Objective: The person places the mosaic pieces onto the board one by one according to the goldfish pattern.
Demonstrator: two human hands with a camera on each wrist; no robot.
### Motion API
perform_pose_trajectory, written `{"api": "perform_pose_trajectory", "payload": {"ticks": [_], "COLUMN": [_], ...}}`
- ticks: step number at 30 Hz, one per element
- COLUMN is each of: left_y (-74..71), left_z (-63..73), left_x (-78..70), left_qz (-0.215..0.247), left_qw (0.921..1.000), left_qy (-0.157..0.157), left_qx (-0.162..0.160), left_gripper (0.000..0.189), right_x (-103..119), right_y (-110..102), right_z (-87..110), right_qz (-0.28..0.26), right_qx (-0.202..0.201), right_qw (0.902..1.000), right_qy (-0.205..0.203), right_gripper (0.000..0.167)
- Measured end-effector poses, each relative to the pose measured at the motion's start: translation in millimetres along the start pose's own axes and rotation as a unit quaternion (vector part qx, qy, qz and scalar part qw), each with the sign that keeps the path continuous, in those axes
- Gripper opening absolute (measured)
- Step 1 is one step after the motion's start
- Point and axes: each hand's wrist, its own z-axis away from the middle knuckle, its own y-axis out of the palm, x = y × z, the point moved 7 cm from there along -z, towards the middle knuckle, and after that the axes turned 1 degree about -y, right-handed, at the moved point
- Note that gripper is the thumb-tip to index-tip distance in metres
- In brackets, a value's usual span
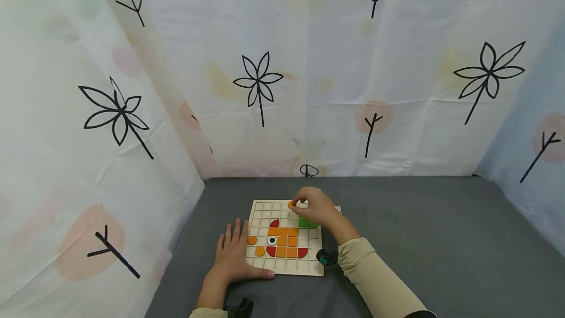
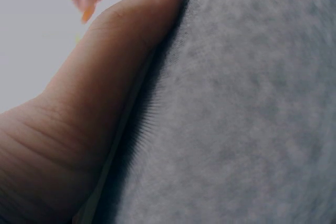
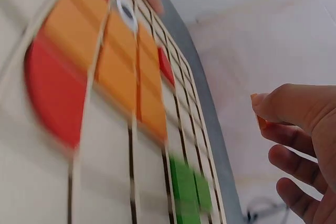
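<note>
A pale wooden grid board (image 1: 289, 270) lies on the grey surface. My left hand (image 1: 232, 260) rests with spread, straight fingers at the board's left side, its thumb along the near edge. Over the board's far part, my right hand (image 1: 319, 207) pinches a small orange piece (image 3: 259, 111) between thumb and forefinger. In the grid sit several orange squares (image 1: 287, 242), a black-and-white eye piece (image 1: 272, 241), and red rounded pieces such as one (image 3: 58, 87) close up in the right wrist view. Green pieces (image 1: 307, 223) sit to the right, partly under the right hand.
Two orange round pieces (image 1: 260, 251) lie at the board's left part, by the left fingers. Grey cloth (image 1: 419, 239) covers the surface around the board. White printed curtains (image 1: 331, 136) hang behind it and at both sides.
</note>
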Motion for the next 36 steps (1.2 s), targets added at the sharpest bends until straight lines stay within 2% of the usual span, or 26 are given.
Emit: {"api": "perform_pose_trajectory", "payload": {"ticks": [9, 17, 23, 28, 31, 36], "left_y": [-0.1, -2.7, -0.1, -3.0, -4.0, -1.7], "left_z": [0.6, 1.2, 0.6, 1.8, 2.1, 1.2], "left_x": [0.5, -1.3, -1.7, -4.1, -5.0, -4.4], "left_qz": [0.01, 0.0, 0.001, 0.01, 0.009, 0.008], "left_qw": [0.9998, 0.9999, 0.9999, 0.9997, 0.9997, 0.9996], "left_qy": [0.014, 0.01, 0.015, 0.023, 0.023, 0.025], "left_qx": [-0.013, 0.007, 0.003, -0.007, -0.008, -0.012], "left_gripper": [0.166, 0.162, 0.163, 0.163, 0.163, 0.163], "right_x": [42.5, 54.1, 59.4, 60.1, 58.8, 53.3], "right_y": [53.0, 91.6, 100.4, 101.3, 101.2, 99.7], "right_z": [-32.8, -44.3, -49.1, -50.8, -52.2, -53.3], "right_qz": [0.0, 0.032, 0.086, 0.099, 0.087, 0.049], "right_qx": [0.082, 0.128, 0.144, 0.139, 0.14, 0.143], "right_qw": [0.9963, 0.9911, 0.9854, 0.9851, 0.9863, 0.9868], "right_qy": [-0.025, -0.02, -0.031, -0.024, -0.003, 0.058], "right_gripper": [0.008, 0.01, 0.012, 0.011, 0.009, 0.004]}}
